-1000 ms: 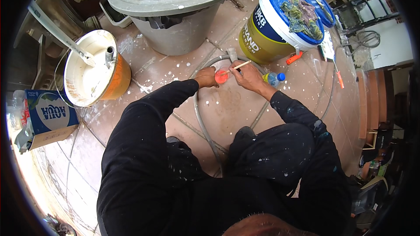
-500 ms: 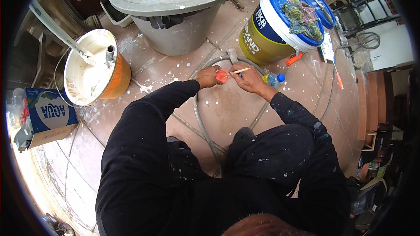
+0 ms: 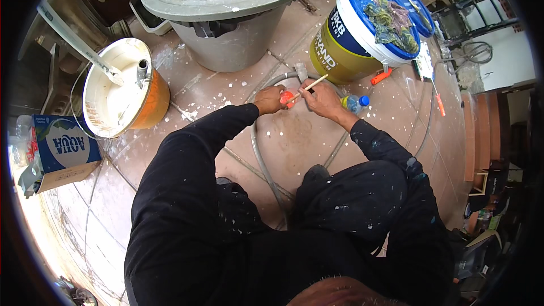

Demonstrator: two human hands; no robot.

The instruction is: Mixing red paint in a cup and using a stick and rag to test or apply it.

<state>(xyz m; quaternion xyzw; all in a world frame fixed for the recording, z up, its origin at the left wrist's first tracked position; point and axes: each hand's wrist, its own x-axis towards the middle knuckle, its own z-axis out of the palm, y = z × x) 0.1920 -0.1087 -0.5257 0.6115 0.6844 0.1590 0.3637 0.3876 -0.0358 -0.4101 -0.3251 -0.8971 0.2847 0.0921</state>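
Observation:
My left hand [image 3: 268, 100] is closed round a small container with red-orange contents [image 3: 287, 98], low over the tiled floor; its exact shape is partly hidden by the fingers. A pale, thin wooden stick [image 3: 315, 83] is pinched in my right hand [image 3: 325, 102]. Its lower end reaches into or against the red-orange part, and the upper end slants up to the right. Just right of my right hand, a small clear bottle with a blue cap [image 3: 354, 102] lies on the floor. Beyond the hands is a greyish flat piece [image 3: 301, 71].
A grey hose [image 3: 254, 141] loops under my hands. Ahead stand a lidded grey bin [image 3: 226, 39] and a paint bucket [image 3: 334, 45] with a rag [image 3: 391, 22] on it. Left are an orange bucket [image 3: 156, 99] and a blue carton [image 3: 65, 144]. An orange-handled tool [image 3: 381, 76] lies right.
The wooden stick has swung steeper, its upper end rising in my right hand's fingers. My left hand and the red-orange container stay almost in place.

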